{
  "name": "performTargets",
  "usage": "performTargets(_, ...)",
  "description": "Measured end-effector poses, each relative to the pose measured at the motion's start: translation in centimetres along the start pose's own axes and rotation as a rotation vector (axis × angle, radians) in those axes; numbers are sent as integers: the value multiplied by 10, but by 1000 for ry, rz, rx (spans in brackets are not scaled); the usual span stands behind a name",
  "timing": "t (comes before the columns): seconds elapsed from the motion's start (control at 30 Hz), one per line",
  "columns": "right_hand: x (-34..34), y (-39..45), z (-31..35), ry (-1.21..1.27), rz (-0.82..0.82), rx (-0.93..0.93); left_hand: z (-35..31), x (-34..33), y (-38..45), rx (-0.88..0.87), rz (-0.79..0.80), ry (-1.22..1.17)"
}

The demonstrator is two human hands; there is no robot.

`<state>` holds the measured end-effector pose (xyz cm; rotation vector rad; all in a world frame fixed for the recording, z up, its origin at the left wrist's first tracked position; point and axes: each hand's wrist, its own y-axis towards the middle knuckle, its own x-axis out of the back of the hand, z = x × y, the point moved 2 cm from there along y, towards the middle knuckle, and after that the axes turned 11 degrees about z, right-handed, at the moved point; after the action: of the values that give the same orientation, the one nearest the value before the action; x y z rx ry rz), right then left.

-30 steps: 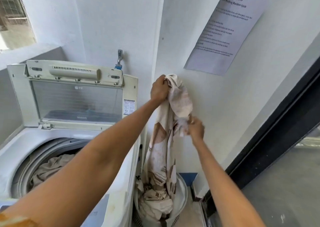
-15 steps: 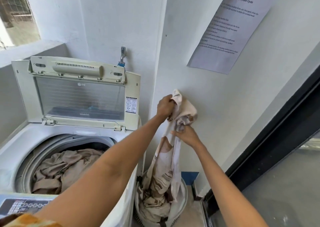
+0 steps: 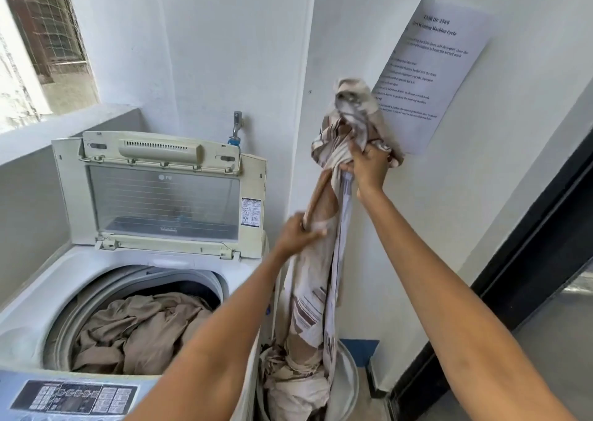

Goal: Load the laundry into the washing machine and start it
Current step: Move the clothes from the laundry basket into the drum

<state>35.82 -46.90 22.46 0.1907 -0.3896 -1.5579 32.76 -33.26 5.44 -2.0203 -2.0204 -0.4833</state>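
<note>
A top-loading white washing machine point(image 3: 41, 295) stands at the left with its lid point(image 3: 163, 193) raised. Beige laundry point(image 3: 138, 331) lies in its drum. A long cream sheet with brown stripes point(image 3: 313, 295) hangs from my hands down into a white laundry basket point(image 3: 345, 385) on the floor beside the machine. My right hand point(image 3: 367, 167) grips a bunched upper part of the sheet high against the wall. My left hand point(image 3: 296, 233) grips the sheet lower down, to the left.
The machine's control panel point(image 3: 75, 396) lies at the bottom left. A tap point(image 3: 236, 127) sticks out of the wall behind the lid. A printed notice point(image 3: 430, 77) hangs on the right wall. A dark door frame point(image 3: 526, 250) runs along the right. A window ledge point(image 3: 61, 125) is at the left.
My right hand has risen with the bunched top of the sheet. My left hand has come down and now grips the sheet lower. More sheet is out of the basket.
</note>
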Motion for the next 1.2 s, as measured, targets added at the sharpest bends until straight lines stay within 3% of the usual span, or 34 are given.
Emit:
performTargets(0.07, 3, 6, 23, 134, -55, 52, 29, -18, -7, 199, 137, 165)
performTargets(0.13, 16, 11, 31, 112, -100, 90, 35, -23, -7, 268, 8, 149)
performTargets(0.2, 34, 13, 28, -107, -72, 135, 15, -12, 1, 261, -133, 25)
performTargets(0.27, 50, 11, 9, -476, 35, 95, -20, 5, 11, 205, -269, -79)
performTargets(0.33, 56, -6, -21, -763, 166, -30, -59, 18, 17, 133, -383, -150)
performTargets(0.4, 52, -30, -57, -878, 293, -155, -88, 16, 18, 98, -476, -310)
performTargets(0.47, 45, -52, -82, -854, 392, -201, -104, 6, 20, 66, -458, -379)
performTargets(0.6, 26, -88, -103, -388, 696, -410, -113, 1, 27, 28, -133, 12)
performTargets(0.67, 18, -98, -116, -450, 594, -426, -115, 3, 23, -52, -23, 48)
performTargets(0.73, 16, -90, -121, -558, 307, -414, -117, 4, 14, -145, 13, 12)
performTargets(0.87, 20, -57, -85, -498, -29, -242, -101, 31, 20, -214, -205, -158)
performTargets(0.93, 25, -44, -75, -391, -196, -218, -83, 48, 26, -191, -148, 24)
performTargets(0.97, 23, -41, -74, -391, -181, -226, -71, 51, 25, -135, -45, 141)
performTargets(1.07, 12, -28, -72, -615, 129, -300, -16, 42, 20, 176, 301, 509)
performTargets(1.13, 10, -15, -56, -564, 45, -262, 11, 35, 12, 289, 335, 588)
performTargets(1.2, 10, -5, -30, -298, -135, -150, 16, 31, 6, 369, 384, 530)
